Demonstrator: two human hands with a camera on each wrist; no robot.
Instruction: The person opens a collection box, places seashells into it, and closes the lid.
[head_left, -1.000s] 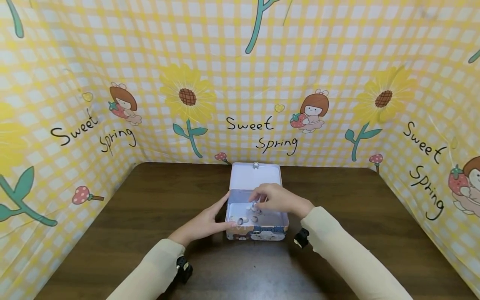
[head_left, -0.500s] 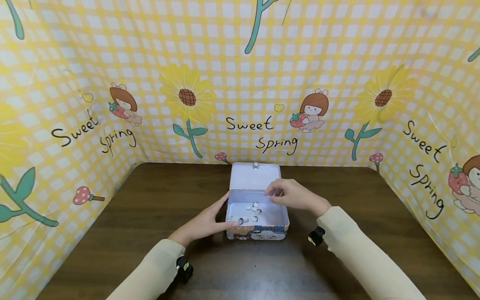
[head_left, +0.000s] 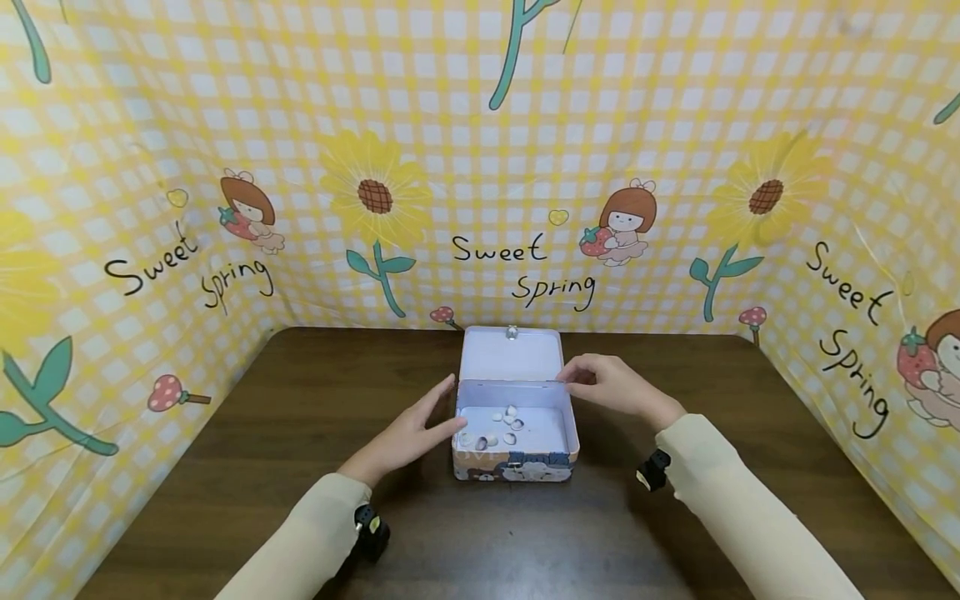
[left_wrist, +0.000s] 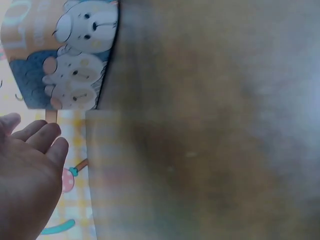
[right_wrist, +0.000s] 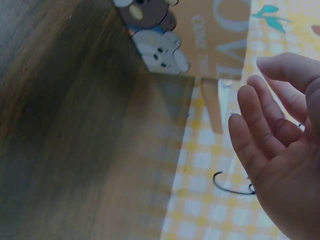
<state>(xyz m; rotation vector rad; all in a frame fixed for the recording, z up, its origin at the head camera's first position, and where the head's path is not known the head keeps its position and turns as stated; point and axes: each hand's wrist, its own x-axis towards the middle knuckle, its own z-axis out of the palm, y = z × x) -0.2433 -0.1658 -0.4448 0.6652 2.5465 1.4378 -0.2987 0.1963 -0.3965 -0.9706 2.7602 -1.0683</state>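
A hinged tin box (head_left: 551, 469) with bear drawings stands on the brown table, its pale lid (head_left: 510, 354) swung up at the back. Several small whitish, partly dark pieces that look like seashells (head_left: 511, 437) lie on its floor, mostly toward the left. At the box's left side is my left hand (head_left: 405, 437), thumb and fingers spread; it grips nothing. My right hand (head_left: 618, 387) is by the back right corner near the hinge, with loosely bent fingers. Nothing shows between those fingers in the right wrist view; whether the fingertips touch the lid, I cannot tell.
A yellow checked cloth (head_left: 510, 175) with flowers and lettering hangs around the back and both sides of the table (head_left: 337, 358). Each wrist wears a black device, such as the wrist camera (head_left: 652, 471) on the right.
My right hand has moved from above the shells out to the box's back right corner. My left hand has come off the box's left rim, slightly leftward. The shells lie still.
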